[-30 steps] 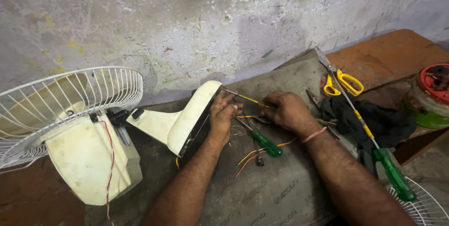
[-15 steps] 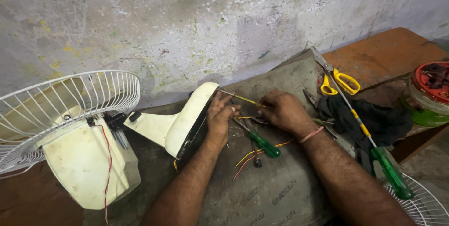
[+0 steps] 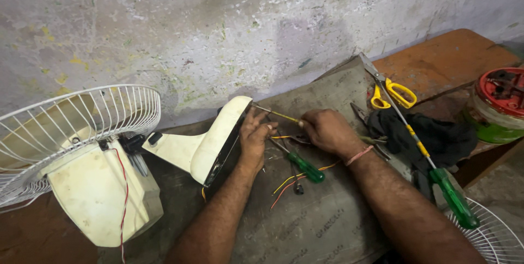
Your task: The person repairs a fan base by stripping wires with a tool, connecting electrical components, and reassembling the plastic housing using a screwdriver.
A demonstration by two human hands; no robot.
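A cream table fan lies on its side, its wire grille [image 3: 65, 127] at the left and its round base [image 3: 218, 138] tipped up toward me. My left hand [image 3: 255, 135] rests against the underside of the base, fingers bent at the opening. My right hand [image 3: 326, 131] grips a thin screwdriver [image 3: 275, 114] whose shaft points left into the base. A green-handled screwdriver [image 3: 303, 167] lies under my hands beside loose yellow and orange wires [image 3: 289, 181].
Yellow-handled scissors [image 3: 388, 92], a long green-handled screwdriver [image 3: 431, 155], a black cloth [image 3: 436, 135] and a red-lidded tin [image 3: 499, 103] lie at the right. Another fan grille [image 3: 494, 234] shows at bottom right. A stained wall stands behind the grey mat [image 3: 316, 220].
The view has drifted slightly; both hands stay at the fan base, with the thin screwdriver held in nearly the same place.
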